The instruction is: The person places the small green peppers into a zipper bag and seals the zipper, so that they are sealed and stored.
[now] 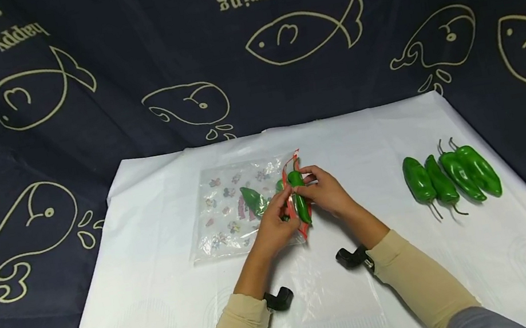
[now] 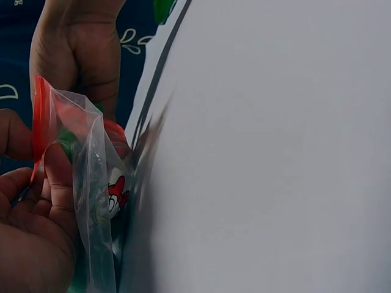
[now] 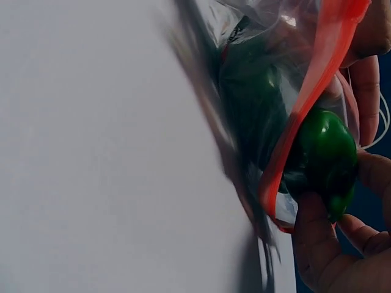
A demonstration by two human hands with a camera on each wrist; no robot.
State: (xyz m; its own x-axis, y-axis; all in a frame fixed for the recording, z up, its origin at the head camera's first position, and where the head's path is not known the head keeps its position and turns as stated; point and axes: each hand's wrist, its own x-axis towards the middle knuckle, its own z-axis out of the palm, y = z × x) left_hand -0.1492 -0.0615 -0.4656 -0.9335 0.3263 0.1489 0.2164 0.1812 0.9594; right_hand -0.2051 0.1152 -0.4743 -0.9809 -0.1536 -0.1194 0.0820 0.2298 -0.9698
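A clear zip bag (image 1: 217, 218) with small printed figures lies flat, its red-edged mouth (image 3: 308, 91) facing right. Inside it are green peppers, one (image 1: 252, 200) plainly visible near the middle. My left hand (image 1: 275, 224) pinches the bag by its red edge, fingers at the plastic in the left wrist view. Between the fingers and thumb of my right hand (image 1: 327, 191) is another green pepper (image 3: 327, 152), held at the opening. The right wrist view shows this pepper partly behind the red strip, its near end outside the bag.
Several green peppers (image 1: 443, 180) lie side by side at the right of the white-covered table (image 1: 157, 216). A dark cloth (image 1: 118, 49) with fish and whale drawings hangs behind. Black wrist cameras (image 1: 279, 299) sit at both cuffs.
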